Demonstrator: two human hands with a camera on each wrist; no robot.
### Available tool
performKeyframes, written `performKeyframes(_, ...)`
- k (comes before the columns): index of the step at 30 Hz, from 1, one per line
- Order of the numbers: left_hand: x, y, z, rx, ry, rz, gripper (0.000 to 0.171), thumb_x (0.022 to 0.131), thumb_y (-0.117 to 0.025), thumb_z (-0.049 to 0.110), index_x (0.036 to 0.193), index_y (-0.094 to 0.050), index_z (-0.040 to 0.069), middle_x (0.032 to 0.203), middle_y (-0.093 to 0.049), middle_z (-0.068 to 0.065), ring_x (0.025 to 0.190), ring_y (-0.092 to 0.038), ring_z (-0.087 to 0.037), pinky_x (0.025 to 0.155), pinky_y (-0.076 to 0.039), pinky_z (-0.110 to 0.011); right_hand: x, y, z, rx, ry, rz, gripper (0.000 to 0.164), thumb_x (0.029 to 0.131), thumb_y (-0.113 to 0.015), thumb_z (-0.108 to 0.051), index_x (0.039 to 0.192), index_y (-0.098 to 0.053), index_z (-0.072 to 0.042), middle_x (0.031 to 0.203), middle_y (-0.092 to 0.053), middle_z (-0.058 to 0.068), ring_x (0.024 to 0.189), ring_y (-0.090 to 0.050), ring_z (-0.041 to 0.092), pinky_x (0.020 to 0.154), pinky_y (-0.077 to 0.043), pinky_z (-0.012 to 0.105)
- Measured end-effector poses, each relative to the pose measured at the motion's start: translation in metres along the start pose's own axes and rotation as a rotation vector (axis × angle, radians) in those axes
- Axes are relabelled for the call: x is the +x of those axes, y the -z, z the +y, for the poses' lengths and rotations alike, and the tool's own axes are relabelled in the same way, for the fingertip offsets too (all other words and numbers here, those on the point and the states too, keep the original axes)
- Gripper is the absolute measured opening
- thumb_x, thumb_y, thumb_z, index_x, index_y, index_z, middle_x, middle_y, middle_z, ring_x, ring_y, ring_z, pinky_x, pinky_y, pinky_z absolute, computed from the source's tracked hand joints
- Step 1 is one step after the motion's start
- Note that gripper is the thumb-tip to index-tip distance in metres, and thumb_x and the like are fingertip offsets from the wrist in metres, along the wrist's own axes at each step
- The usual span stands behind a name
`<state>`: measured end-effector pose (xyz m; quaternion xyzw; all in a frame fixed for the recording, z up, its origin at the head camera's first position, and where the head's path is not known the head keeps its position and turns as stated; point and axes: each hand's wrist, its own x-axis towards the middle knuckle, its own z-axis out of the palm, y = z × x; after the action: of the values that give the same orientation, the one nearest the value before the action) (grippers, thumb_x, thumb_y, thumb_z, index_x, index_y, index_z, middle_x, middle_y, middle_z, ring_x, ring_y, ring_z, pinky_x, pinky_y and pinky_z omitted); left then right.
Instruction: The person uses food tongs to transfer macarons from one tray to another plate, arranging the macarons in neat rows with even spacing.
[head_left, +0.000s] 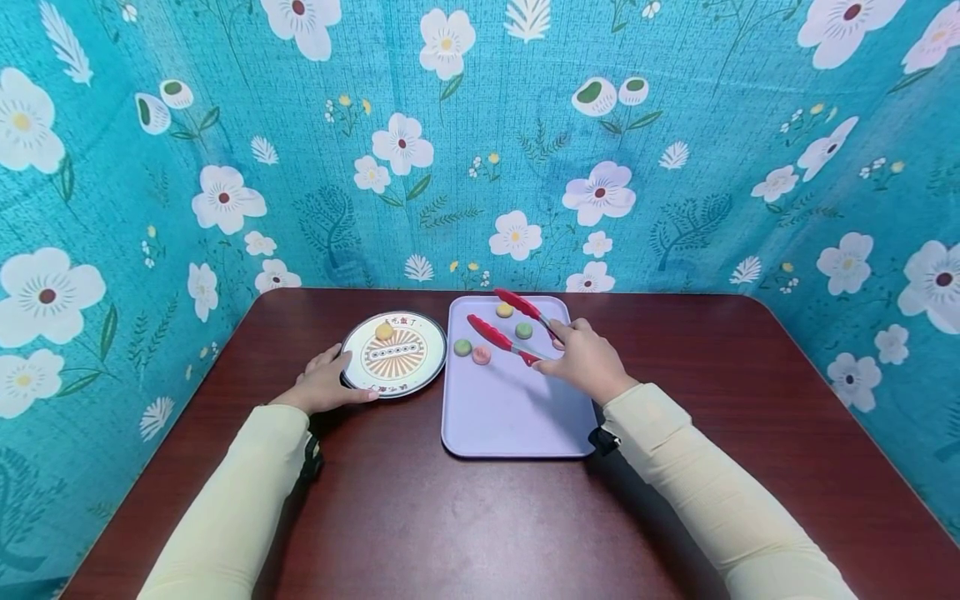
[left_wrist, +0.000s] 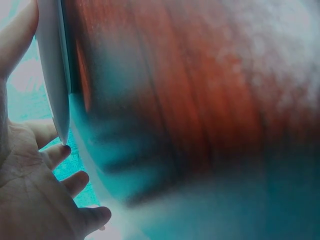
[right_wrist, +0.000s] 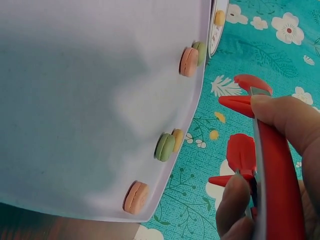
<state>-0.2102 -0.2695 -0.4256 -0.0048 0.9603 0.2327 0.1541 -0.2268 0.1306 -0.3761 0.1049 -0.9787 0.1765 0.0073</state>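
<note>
My right hand (head_left: pixel 588 360) grips a pair of tongs with red tips (head_left: pixel 491 333), their arms spread apart above the lilac tray (head_left: pixel 517 421). Nothing sits between the tips. Several macarons lie on the tray: a yellow one (head_left: pixel 504 310), a green one (head_left: pixel 523 331), another green one (head_left: pixel 462 347) beside a pink one (head_left: pixel 482 356), and a second pink macaron (right_wrist: pixel 136 197), partly covered by the tongs in the head view. To the left, my left hand (head_left: pixel 324 385) holds the rim of a round patterned plate (head_left: pixel 429 367), thumb at its near side. One yellow macaron (head_left: pixel 384 332) rests on that plate.
The dark red-brown wooden table (head_left: pixel 450 525) carries plate and tray side by side, almost touching. A turquoise flowered cloth (head_left: pixel 465 167) hangs behind the table and along both sides.
</note>
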Motion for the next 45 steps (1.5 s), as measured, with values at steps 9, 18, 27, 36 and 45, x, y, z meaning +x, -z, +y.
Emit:
performKeyframes(9,-0.001,0.001,0.001,-0.008,0.005,0.0,0.114,0.075,-0.071,0.061,0.152,-0.016,-0.003,0.155,-0.007,-0.029,0.139,-0.005,-0.05,0.108,-0.012,-0.07,0.001,0.0,0.001,-0.008,-0.011,0.005,0.084,0.075,-0.082,-0.04,0.142,-0.047,-0.004,0.103,-0.053,0.021,0.071,-0.056,0.025,0.059,-0.053,0.033)
performKeyframes(18,-0.002,0.001,0.002,-0.004,0.007,-0.004,0.113,0.075,-0.071,0.061,0.151,-0.018,-0.004,0.155,-0.007,-0.029,0.139,-0.006,-0.05,0.108,-0.013,-0.07,0.005,-0.001,0.005,-0.03,-0.028,-0.006,0.084,0.076,-0.08,-0.041,0.143,-0.046,-0.004,0.108,-0.053,0.022,0.069,-0.057,0.025,0.061,-0.054,0.035)
performKeyframes(27,0.0,0.0,0.0,0.003,0.009,-0.002,0.113,0.075,-0.072,0.06,0.151,-0.018,-0.004,0.156,-0.007,-0.029,0.139,-0.006,-0.05,0.108,-0.014,-0.069,0.007,-0.001,0.009,-0.037,-0.031,-0.004,0.083,0.076,-0.08,-0.041,0.141,-0.047,-0.002,0.111,-0.053,0.025,0.072,-0.059,0.027,0.062,-0.055,0.037)
performKeyframes(36,-0.001,-0.001,-0.001,-0.004,0.004,0.003,0.114,0.074,-0.072,0.061,0.151,-0.019,-0.004,0.155,-0.008,-0.029,0.139,-0.007,-0.05,0.108,-0.014,-0.07,0.01,-0.002,0.013,-0.015,-0.044,-0.006,0.082,0.076,-0.08,-0.039,0.141,-0.047,-0.002,0.107,-0.053,0.025,0.07,-0.058,0.026,0.061,-0.055,0.037)
performKeyframes(45,-0.001,-0.001,0.0,-0.001,0.01,0.002,0.114,0.074,-0.072,0.061,0.151,-0.018,-0.004,0.156,-0.007,-0.029,0.139,-0.006,-0.05,0.108,-0.013,-0.069,0.012,-0.003,0.015,0.009,-0.071,-0.02,0.082,0.077,-0.08,-0.038,0.142,-0.045,-0.002,0.107,-0.053,0.024,0.075,-0.058,0.027,0.066,-0.056,0.039)
